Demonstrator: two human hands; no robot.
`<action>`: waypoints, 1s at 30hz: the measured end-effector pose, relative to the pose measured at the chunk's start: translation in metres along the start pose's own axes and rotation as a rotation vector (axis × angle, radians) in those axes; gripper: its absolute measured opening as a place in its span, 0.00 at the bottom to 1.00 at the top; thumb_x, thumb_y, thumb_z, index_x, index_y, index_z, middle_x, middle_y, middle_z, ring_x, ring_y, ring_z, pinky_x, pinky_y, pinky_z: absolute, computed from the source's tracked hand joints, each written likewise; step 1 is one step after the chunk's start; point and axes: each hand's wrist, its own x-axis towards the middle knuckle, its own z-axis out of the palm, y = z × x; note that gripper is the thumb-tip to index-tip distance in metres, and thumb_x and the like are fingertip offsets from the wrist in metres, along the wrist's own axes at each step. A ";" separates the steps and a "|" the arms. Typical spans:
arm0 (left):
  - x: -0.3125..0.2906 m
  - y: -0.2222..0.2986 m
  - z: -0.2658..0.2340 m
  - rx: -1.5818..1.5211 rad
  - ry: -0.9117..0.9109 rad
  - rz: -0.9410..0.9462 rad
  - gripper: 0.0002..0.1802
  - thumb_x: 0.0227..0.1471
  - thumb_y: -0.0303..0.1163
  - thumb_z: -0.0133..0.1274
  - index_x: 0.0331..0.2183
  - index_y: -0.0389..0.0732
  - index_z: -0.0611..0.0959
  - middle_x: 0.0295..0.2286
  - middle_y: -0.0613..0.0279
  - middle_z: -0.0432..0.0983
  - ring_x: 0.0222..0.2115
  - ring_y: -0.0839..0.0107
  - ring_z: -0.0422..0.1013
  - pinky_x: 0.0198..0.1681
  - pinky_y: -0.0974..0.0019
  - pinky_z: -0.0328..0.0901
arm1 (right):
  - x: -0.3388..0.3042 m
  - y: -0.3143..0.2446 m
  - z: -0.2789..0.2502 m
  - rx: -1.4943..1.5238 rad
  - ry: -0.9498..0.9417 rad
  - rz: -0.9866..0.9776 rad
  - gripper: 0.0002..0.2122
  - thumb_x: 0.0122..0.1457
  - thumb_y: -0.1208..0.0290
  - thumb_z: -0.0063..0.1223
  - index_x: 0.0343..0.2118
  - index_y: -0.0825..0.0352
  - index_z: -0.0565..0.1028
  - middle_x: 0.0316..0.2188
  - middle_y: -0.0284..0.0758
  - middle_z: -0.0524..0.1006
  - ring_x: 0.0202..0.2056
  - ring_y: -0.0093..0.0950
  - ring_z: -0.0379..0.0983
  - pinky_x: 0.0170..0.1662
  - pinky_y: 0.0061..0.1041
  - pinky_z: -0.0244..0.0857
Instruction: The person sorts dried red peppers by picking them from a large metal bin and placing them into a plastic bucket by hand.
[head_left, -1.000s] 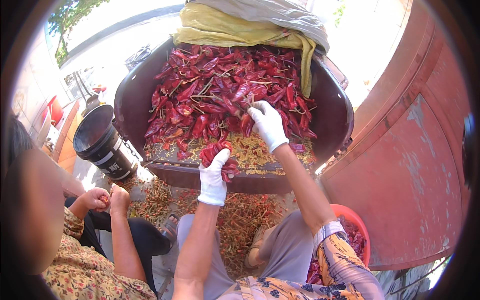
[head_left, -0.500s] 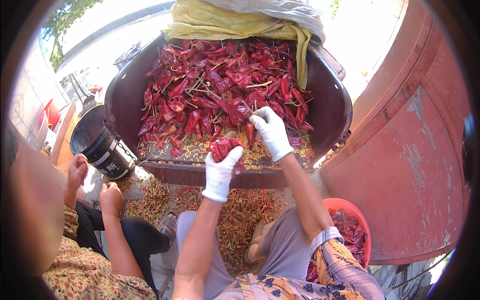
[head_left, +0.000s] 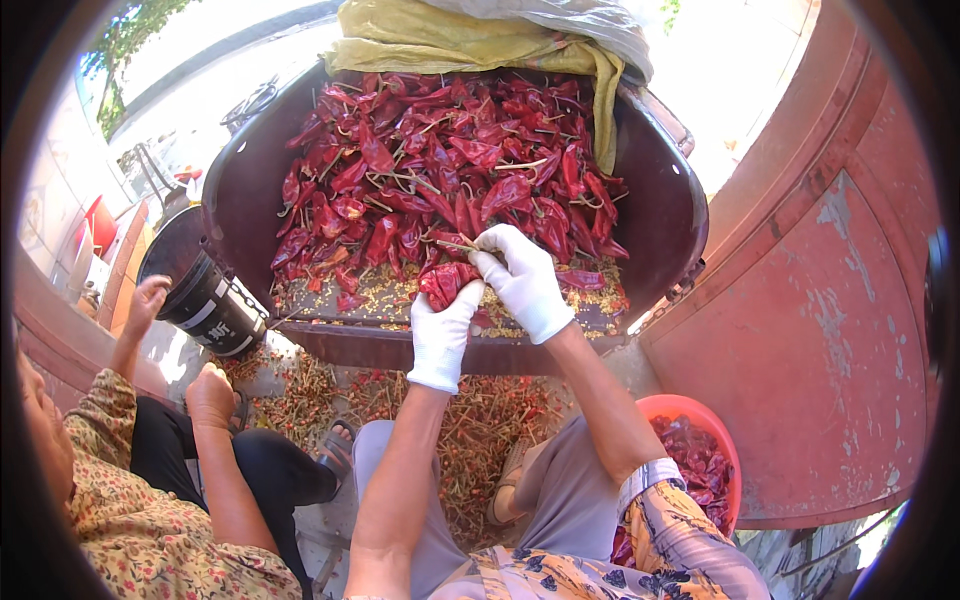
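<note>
My left hand (head_left: 440, 338), in a white glove, is closed around wrinkled dried red chili peppers (head_left: 446, 284) at the near edge of a dark red metal cart bed (head_left: 655, 200). Just above it, my right hand (head_left: 524, 282), also gloved, pinches a pale chili stem (head_left: 456, 245) between thumb and forefinger. The stem points left, over the peppers in my left hand. Beyond both hands lies a large pile of dried red chilies (head_left: 420, 165) with stems. Yellow seeds (head_left: 380, 290) are scattered along the bed's near part.
At the left a co-worker's bare hand (head_left: 210, 395) is near a black bucket (head_left: 222, 318). Broken-off stems (head_left: 480, 420) cover the ground between my feet. A red basin (head_left: 735, 460) of chilies stands by my right leg, beside a red metal panel (head_left: 790, 340). Yellow sacking (head_left: 430, 45) covers the pile's far edge.
My right hand has come back from the pile toward my left hand, bringing a stem over the held peppers. The co-worker's head and hands have shifted left.
</note>
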 end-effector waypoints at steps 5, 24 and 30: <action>0.000 0.000 0.000 -0.314 -0.084 -0.077 0.12 0.50 0.26 0.59 0.39 0.42 0.80 0.29 0.66 0.78 0.24 0.77 0.74 0.25 0.72 0.69 | 0.001 -0.008 0.001 0.161 -0.005 0.242 0.07 0.58 0.70 0.53 0.35 0.68 0.71 0.25 0.34 0.74 0.28 0.22 0.70 0.34 0.24 0.65; -0.016 0.010 0.006 -0.332 -0.298 -0.034 0.20 0.53 0.27 0.53 0.49 0.38 0.73 0.43 0.60 0.74 0.37 0.71 0.74 0.36 0.68 0.72 | 0.014 -0.006 -0.036 0.706 0.135 0.444 0.07 0.63 0.67 0.45 0.36 0.66 0.68 0.26 0.33 0.77 0.11 0.12 0.57 0.13 0.14 0.49; -0.016 0.003 0.009 -0.078 -0.243 -0.002 0.18 0.51 0.27 0.57 0.45 0.36 0.77 0.36 0.65 0.76 0.30 0.78 0.73 0.32 0.72 0.70 | 0.006 -0.033 -0.028 0.641 0.015 0.378 0.06 0.64 0.68 0.45 0.37 0.66 0.67 0.26 0.32 0.75 0.12 0.13 0.58 0.14 0.14 0.52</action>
